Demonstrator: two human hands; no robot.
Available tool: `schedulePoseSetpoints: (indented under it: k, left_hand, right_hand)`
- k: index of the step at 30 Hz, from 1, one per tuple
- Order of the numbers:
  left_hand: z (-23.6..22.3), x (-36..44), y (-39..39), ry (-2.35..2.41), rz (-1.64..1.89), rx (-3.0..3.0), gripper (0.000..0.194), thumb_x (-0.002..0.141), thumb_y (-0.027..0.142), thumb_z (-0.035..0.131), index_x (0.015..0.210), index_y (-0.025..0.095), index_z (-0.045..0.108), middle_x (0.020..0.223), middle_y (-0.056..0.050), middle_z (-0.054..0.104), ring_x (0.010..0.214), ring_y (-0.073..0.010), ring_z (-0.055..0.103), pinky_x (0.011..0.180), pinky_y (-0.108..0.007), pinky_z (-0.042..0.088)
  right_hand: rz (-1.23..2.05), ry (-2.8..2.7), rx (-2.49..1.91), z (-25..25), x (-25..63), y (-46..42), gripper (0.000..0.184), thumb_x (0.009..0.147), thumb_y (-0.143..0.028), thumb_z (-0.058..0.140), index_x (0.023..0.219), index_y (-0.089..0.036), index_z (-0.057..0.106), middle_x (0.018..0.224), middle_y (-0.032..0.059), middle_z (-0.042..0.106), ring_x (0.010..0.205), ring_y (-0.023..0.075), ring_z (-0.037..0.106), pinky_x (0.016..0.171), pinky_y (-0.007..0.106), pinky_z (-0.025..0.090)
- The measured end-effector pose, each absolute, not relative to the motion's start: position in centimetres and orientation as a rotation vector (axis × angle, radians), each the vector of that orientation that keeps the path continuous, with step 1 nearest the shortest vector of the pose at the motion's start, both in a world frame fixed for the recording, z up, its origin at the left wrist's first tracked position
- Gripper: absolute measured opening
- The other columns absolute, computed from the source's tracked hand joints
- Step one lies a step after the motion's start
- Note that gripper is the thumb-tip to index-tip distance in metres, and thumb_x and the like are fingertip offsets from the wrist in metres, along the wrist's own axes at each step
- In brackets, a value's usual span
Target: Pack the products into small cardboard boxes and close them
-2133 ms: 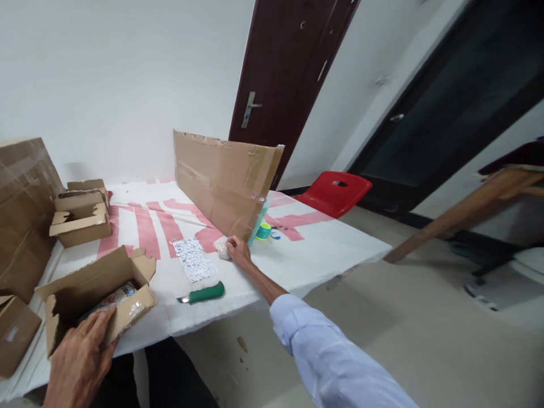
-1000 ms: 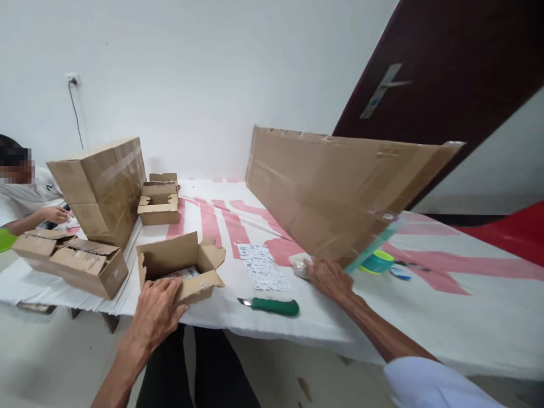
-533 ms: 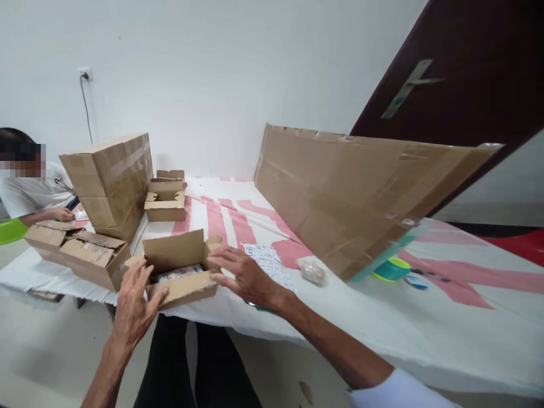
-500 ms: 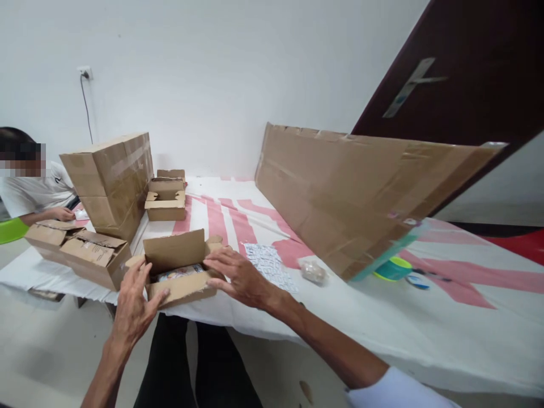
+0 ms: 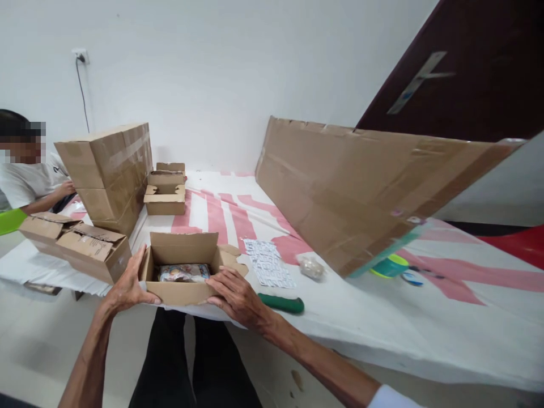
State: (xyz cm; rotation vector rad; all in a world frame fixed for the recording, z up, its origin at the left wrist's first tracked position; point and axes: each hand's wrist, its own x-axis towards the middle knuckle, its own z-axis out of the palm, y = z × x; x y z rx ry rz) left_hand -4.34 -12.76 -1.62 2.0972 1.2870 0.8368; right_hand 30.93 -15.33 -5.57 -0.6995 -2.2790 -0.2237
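An open cardboard box (image 5: 182,293) stands at the table's near edge with its back flap raised. Inside lies a printed plastic packet (image 5: 184,272). My left hand (image 5: 130,286) grips the box's left side, thumb along the front wall. At the right front corner, my right hand (image 5: 236,292) closes over the wall, fingers at the rim. Right of the box are a sheet of printed labels (image 5: 267,263) and a small clear plastic bag (image 5: 311,267) with pale contents. The green handle of a knife (image 5: 283,302) shows beside my right wrist; its blade is hidden.
Closed boxes (image 5: 91,249) and a tall carton stack (image 5: 106,175) stand left, before a seated person (image 5: 29,164). More open boxes (image 5: 165,201) sit behind. A large cardboard panel (image 5: 361,187) leans across the right, near a teal tape roll (image 5: 389,265).
My right hand has left the small plastic bag and come over to the box. Both hands now hold the box, which has turned to face me squarely.
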Motion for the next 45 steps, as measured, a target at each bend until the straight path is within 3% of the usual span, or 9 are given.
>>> schedulePoseSetpoints:
  k: [7, 12, 20, 24, 28, 32, 36, 40, 45]
  left_hand:
    - [-0.6, -3.5, -13.8, 1.198, 0.871, 2.221, 0.142, 0.058, 0.041, 0.102, 0.171, 0.023, 0.017, 0.170, -0.022, 0.029, 0.159, -0.0461, 0.027, 0.130, -0.065, 0.025]
    - [-0.1, -2.2, -15.8, 1.228, 0.929, 2.260, 0.145, 0.058, 0.033, 0.103, 0.171, 0.028, 0.012, 0.167, -0.019, 0.030, 0.157, -0.0447, 0.031, 0.128, -0.066, 0.029]
    - [-0.4, -1.4, -16.4, 1.293, 0.874, 2.282, 0.154, 0.052, 0.032, 0.104, 0.172, 0.029, 0.008, 0.164, -0.019, 0.033, 0.156, -0.0461, 0.033, 0.128, -0.065, 0.032]
    - [-0.1, -1.5, -15.9, 1.273, 0.845, 2.261, 0.154, 0.053, 0.035, 0.104, 0.172, 0.028, 0.007, 0.166, -0.021, 0.031, 0.156, -0.0477, 0.031, 0.128, -0.068, 0.030]
    - [0.7, -1.4, -15.4, 1.262, 0.831, 2.266, 0.154, 0.051, 0.033, 0.104, 0.172, 0.029, 0.008, 0.168, -0.021, 0.031, 0.158, -0.0482, 0.028, 0.129, -0.067, 0.028]
    - [1.3, -1.2, -14.9, 1.262, 0.814, 2.278, 0.150, 0.051, 0.032, 0.103, 0.172, 0.027, 0.013, 0.168, -0.021, 0.034, 0.158, -0.0474, 0.030, 0.129, -0.065, 0.029]
    - [1.2, -1.4, -14.4, 1.314, 0.745, 2.280, 0.148, 0.050, 0.036, 0.104, 0.171, 0.026, 0.019, 0.170, -0.023, 0.033, 0.159, -0.0486, 0.027, 0.128, -0.069, 0.026]
    - [1.8, -1.7, -14.0, 1.406, 0.745, 2.229, 0.132, 0.060, 0.050, 0.098, 0.169, 0.027, 0.027, 0.172, -0.023, 0.033, 0.159, -0.0492, 0.029, 0.124, -0.074, 0.024]
    - [5.9, 0.1, -13.9, 1.357, 1.052, 2.153, 0.099, 0.072, 0.052, 0.091, 0.158, 0.023, 0.049, 0.158, -0.018, 0.057, 0.147, -0.0411, 0.050, 0.124, -0.060, 0.034]
  right_hand:
    - [-0.152, -2.288, -0.719, -5.0, 31.5, -16.4, 0.028, 0.103, -0.029, 0.061, 0.127, -0.018, 0.069, 0.107, 0.0124, 0.077, 0.102, 0.0272, 0.070, 0.103, 0.051, 0.056]
    - [0.165, -2.452, -0.978, 0.1, 31.6, -15.1, 0.021, 0.106, -0.025, 0.055, 0.114, -0.019, 0.073, 0.109, 0.0107, 0.075, 0.101, 0.0228, 0.070, 0.089, 0.036, 0.056]
    - [0.288, -2.880, -1.373, 2.8, 27.5, -11.1, 0.030, 0.079, -0.035, 0.088, 0.100, -0.016, 0.078, 0.106, 0.0133, 0.077, 0.099, 0.0283, 0.073, 0.083, 0.032, 0.053]
    - [0.260, -2.895, -1.314, 2.1, 26.4, -10.9, 0.004, 0.083, -0.017, 0.080, 0.080, -0.017, 0.077, 0.086, 0.0101, 0.077, 0.079, 0.0242, 0.072, 0.072, 0.030, 0.049]
    - [0.231, -2.871, -1.272, 2.2, 26.7, -10.7, 0.020, 0.089, -0.012, 0.068, 0.071, -0.019, 0.072, 0.075, 0.0077, 0.073, 0.071, 0.0213, 0.068, 0.067, 0.030, 0.043]
    - [0.186, -2.752, -1.109, 2.8, 27.6, -10.6, 0.018, 0.094, -0.010, 0.059, 0.080, -0.019, 0.067, 0.087, 0.0056, 0.071, 0.078, 0.0176, 0.063, 0.069, 0.029, 0.039]
    - [0.273, -2.554, -1.057, 4.1, 28.7, -10.3, 0.019, 0.097, -0.012, 0.049, 0.084, -0.020, 0.060, 0.082, 0.0013, 0.064, 0.074, 0.0150, 0.053, 0.069, 0.028, 0.035]
    - [0.478, -2.358, -1.066, 6.7, 30.2, -9.7, 0.017, 0.096, -0.017, 0.046, 0.081, -0.021, 0.053, 0.074, -0.0032, 0.053, 0.067, 0.0131, 0.044, 0.066, 0.027, 0.033]
    - [0.733, -2.162, -0.927, 10.1, 31.1, -9.3, 0.019, 0.096, -0.032, 0.051, 0.080, -0.021, 0.053, 0.074, -0.0042, 0.048, 0.068, 0.0123, 0.042, 0.062, 0.026, 0.035]
